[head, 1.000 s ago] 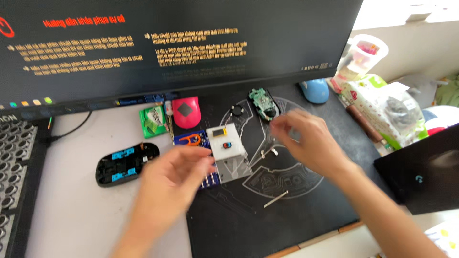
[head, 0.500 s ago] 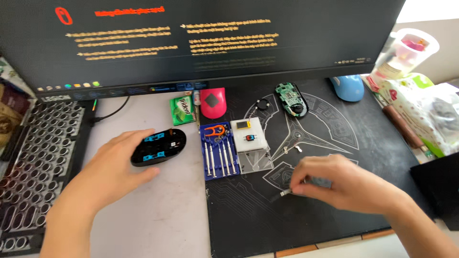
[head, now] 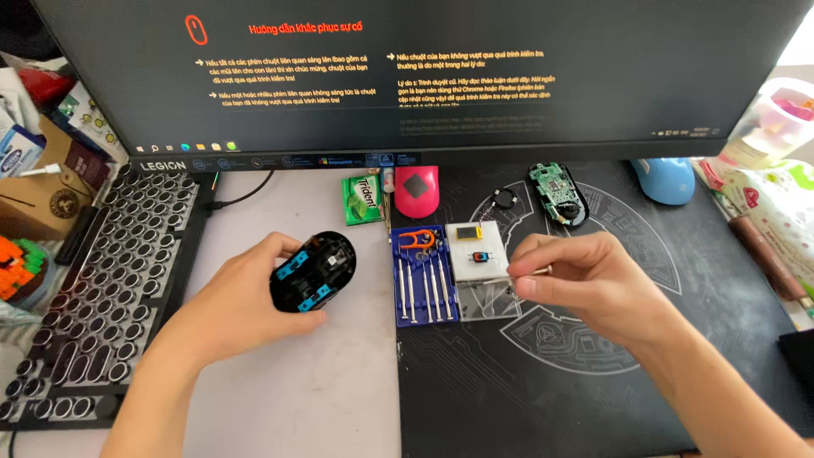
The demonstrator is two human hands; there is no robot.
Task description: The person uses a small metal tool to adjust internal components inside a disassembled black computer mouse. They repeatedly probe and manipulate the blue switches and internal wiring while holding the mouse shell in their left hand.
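Slippage is the main risk: the black mouse shell (head: 312,271), underside up on the pale table (head: 356,373), is held only loosely by the left hand (head: 246,301). The thin screwdriver (head: 530,272) is pinched closed in the right hand (head: 577,284) grip above the clear case (head: 487,297). If it is brought across unsteadily, the shell could be scratched or the blue tool tray (head: 426,276) knocked.

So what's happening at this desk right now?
A person sits at a desk in front of a monitor. The left hand grips a black mouse shell with blue parts inside, lifted and tilted. The right hand pinches a thin metal tool above a small white box. Beside it lies a blue screwdriver set, and a green circuit board rests further back on the black mat.
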